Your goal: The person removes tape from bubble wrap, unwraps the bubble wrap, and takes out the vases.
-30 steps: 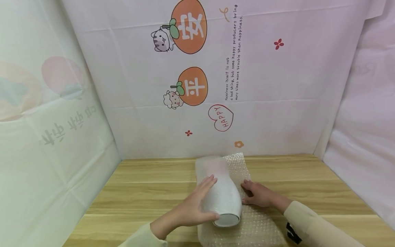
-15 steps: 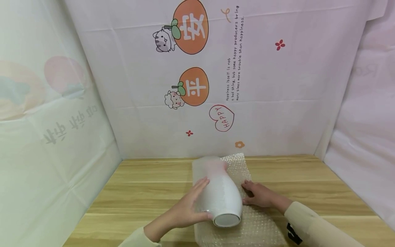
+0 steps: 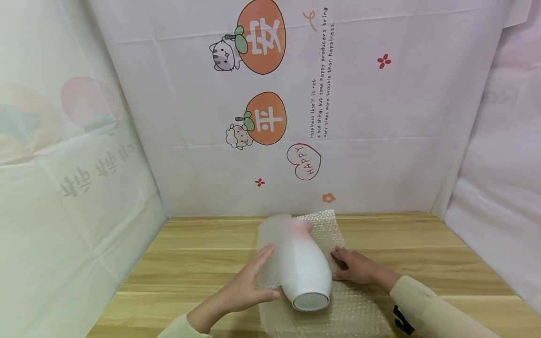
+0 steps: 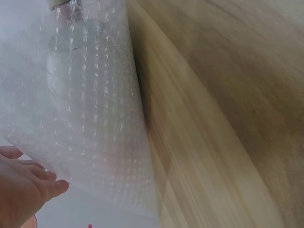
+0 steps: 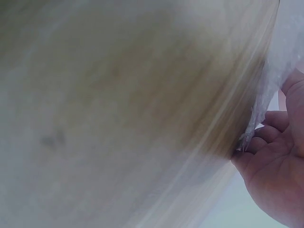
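Note:
A white vase with a pinkish neck [image 3: 306, 267] lies on its side on bubble wrap [image 3: 329, 319], its base toward me. A raised flap of the wrap [image 3: 270, 267] stands along its left side and veils part of the neck. My left hand [image 3: 241, 286], thumb and fingers spread and nearly straight, touches this flap. In the left wrist view, fingertips [image 4: 57, 187] lie by the edge of the wrap [image 4: 95, 109]. To the right of the vase, my right hand [image 3: 357, 266] holds the wrap's side edge between bent fingers and thumb, as the right wrist view [image 5: 270, 152] shows.
The wood-grain table [image 3: 203, 258] extends on both sides of the wrap. A printed white cloth [image 3: 363, 164] hangs behind it, with cloth walls at left and right. A black strip [image 3: 402, 320] shows beneath the right sleeve.
My left hand has moved left, away from the vase, and the wrap flap has shifted left with it, uncovering more of the vase. The right hand stays in place.

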`<state>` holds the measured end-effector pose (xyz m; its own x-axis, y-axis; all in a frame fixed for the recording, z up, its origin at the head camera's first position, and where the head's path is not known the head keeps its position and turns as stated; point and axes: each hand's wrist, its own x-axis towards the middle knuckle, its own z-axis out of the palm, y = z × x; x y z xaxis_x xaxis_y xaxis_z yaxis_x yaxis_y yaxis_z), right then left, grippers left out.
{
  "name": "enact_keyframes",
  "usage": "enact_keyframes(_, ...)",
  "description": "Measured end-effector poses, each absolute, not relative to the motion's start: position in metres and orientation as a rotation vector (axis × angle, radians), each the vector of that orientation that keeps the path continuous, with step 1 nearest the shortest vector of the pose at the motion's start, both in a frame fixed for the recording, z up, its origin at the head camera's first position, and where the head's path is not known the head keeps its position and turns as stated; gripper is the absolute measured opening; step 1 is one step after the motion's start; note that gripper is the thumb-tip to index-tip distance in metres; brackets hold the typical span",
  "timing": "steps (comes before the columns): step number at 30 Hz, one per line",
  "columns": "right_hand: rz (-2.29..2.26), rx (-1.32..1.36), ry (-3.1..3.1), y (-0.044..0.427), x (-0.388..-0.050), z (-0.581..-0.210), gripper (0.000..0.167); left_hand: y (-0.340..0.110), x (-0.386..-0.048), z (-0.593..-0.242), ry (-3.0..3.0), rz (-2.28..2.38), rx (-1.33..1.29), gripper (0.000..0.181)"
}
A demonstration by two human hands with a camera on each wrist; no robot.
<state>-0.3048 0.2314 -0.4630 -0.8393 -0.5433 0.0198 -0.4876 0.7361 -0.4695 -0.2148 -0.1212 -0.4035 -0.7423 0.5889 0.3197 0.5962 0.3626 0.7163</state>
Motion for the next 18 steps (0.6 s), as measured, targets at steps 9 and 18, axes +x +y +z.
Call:
enact_keyframes(9, -0.707, -0.838, 2.816, 0.231, -0.303, -0.461, 0.075, -0.135, -0.211, -0.409, -2.579, -1.398, -1.100, 0.092)
enact_keyframes(18, -0.701, -0.853, 2.817, 0.231, -0.305, -0.462, 0.076, -0.149, -0.207, -0.414, -2.613, -1.414, -1.025, 0.090)
